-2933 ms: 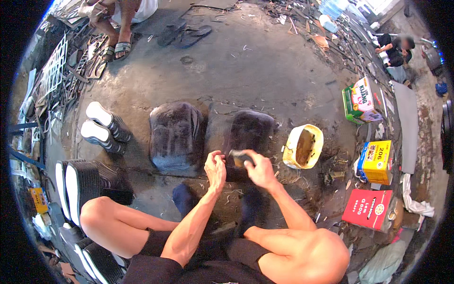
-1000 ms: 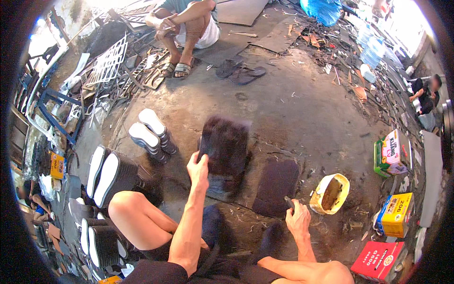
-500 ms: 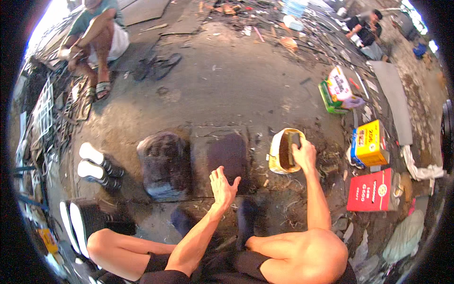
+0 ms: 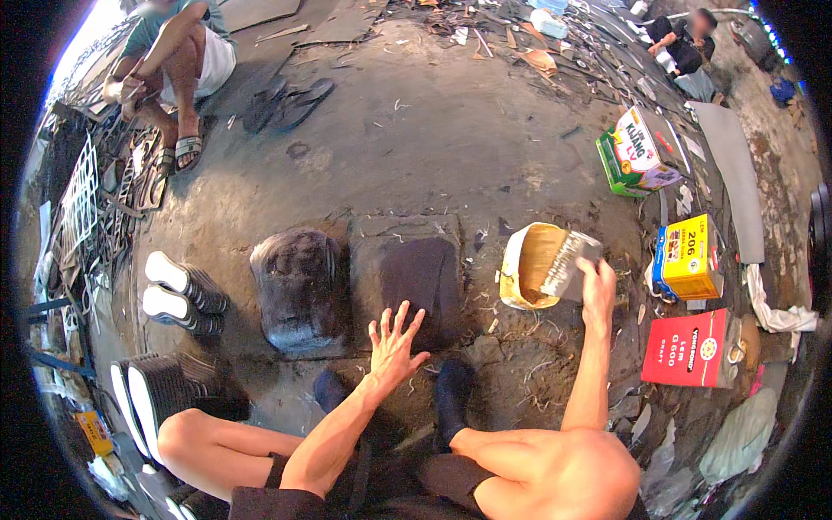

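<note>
My right hand is closed around a flat, dark brush whose edge is coated with pale, stringy stuff. The brush is tilted over the right rim of a cut-open yellowish tub, which has brown residue inside. My left hand is spread open with nothing in it, at the near edge of a dark rounded sheet lying on a flat board; I cannot tell whether it touches. Left of the board sits a thick stack of dark rounded pieces.
White-topped stacks of soles and a second row stand at the left. To the right are a green-white box, a yellow-blue box and a red box. Two people sit farther off. Sandals lie ahead.
My right hand has lifted the brush from inside the tub and moved right, so its coated edge now shows. My left hand has shifted slightly left, fingers spreading wider.
</note>
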Demonstrator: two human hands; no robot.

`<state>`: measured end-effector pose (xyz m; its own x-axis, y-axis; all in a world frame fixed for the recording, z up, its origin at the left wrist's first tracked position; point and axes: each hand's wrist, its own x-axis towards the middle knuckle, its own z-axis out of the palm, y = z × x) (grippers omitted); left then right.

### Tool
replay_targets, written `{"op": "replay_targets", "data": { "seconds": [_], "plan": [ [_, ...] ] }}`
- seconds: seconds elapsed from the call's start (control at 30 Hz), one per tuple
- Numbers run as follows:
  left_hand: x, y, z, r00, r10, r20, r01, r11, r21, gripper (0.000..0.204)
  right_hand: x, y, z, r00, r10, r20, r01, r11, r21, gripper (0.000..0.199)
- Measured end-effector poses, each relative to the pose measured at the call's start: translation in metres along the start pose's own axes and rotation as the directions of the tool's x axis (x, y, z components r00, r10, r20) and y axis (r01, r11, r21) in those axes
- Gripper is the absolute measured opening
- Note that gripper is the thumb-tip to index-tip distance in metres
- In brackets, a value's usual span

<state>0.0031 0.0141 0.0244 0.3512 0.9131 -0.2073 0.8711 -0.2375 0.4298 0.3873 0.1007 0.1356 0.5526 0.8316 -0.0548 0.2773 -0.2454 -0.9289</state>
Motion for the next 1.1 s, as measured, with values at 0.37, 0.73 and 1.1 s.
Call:
{"op": "replay_targets", "data": {
  "seconds": [0.37,0.73,1.1],
  "plan": [
    [0.008,0.009,0.009,0.996,-0.014,-0.094,0.007,0.996,-0.084,0.099,-0.096,-0.140,0.113,0.832,-0.243,0.499,0.276,0.961,0.007,0.031],
    [-0.020,0.009,0.036,0.982,-0.065,-0.175,0.073,0.997,0.041,0.066,-0.068,0.038,0.245,0.910,-0.213,0.355,0.390,0.732,-0.559,0.042],
    [-0.020,0.008,0.040,0.978,-0.063,-0.200,0.081,0.993,0.082,0.066,-0.016,-0.010,0.263,-0.120,-0.252,0.960,0.974,0.158,0.164,0.040]
  ]
}}
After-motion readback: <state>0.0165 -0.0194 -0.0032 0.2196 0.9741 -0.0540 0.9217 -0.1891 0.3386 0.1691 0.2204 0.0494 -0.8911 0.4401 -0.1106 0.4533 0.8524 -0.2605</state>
